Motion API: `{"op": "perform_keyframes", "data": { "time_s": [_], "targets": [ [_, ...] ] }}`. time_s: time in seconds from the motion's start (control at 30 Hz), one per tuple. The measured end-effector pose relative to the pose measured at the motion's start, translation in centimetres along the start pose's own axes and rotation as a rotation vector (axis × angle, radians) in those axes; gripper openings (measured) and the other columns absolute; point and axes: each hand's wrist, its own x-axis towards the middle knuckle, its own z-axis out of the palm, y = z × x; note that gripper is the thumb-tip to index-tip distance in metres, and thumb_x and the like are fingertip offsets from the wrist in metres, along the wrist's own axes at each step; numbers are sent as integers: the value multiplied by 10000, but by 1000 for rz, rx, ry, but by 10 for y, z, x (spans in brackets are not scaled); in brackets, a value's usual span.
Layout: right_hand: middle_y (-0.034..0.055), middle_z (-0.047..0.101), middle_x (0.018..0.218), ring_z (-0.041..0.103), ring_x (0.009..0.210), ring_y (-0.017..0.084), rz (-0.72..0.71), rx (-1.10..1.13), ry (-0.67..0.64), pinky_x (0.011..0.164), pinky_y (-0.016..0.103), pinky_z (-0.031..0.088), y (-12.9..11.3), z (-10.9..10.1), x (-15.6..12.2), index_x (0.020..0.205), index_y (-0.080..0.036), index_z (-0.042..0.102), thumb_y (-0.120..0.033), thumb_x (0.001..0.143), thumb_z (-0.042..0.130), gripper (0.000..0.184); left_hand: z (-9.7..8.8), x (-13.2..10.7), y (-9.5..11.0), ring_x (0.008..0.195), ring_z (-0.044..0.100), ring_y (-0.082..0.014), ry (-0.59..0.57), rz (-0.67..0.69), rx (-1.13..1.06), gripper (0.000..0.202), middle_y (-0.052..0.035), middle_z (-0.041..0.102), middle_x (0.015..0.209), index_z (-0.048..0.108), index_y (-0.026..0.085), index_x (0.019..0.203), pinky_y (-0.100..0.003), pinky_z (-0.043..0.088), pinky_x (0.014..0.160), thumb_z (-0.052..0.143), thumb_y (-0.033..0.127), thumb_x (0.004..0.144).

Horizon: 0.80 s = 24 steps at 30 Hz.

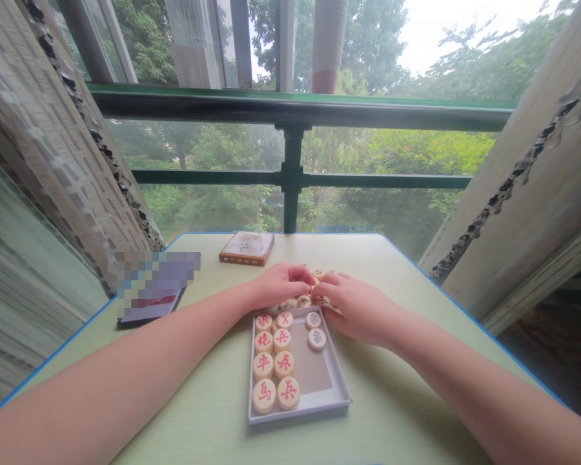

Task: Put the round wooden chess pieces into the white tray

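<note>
Both hands meet over a cluster of round Chinese chess pieces (pixel 304 301) just beyond a shallow white box tray (pixel 319 408). My left hand (pixel 285 284) curls in from the left, thumb and fingers drawn together at the pieces; what lies between its fingertips is hidden. From the right, my right hand (pixel 356 303) bends its fingers over the cluster, with a black-marked piece (pixel 323 301) between fingers and thumb. Inside the tray, red-marked pieces (pixel 283 363) form two columns at the left. Two black-marked pieces (pixel 316 339) lie along its right side.
A flat brown-edged box (pixel 246 248) lies near the table's far edge. On the left is a dark flat object (pixel 155 297), partly pixelated. The pale green table (pixel 213 413) ends at a window with a green railing (pixel 300 110); curtains (pixel 523 155) hang on both sides.
</note>
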Motion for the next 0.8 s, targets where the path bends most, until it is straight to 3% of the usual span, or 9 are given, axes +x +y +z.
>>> {"op": "perform_keyframes", "data": {
  "time_s": [0.8],
  "targets": [
    [118, 559, 1115, 513, 1008, 250, 3, -11, -20, 823, 376, 442, -2, 0, -2, 1103, -182, 575, -209, 832, 494, 284, 3, -3, 3, 768, 580, -133, 10, 73, 151, 145, -23, 635, 811, 616, 131, 846, -248, 459, 738, 566, 180, 720]
  ]
}}
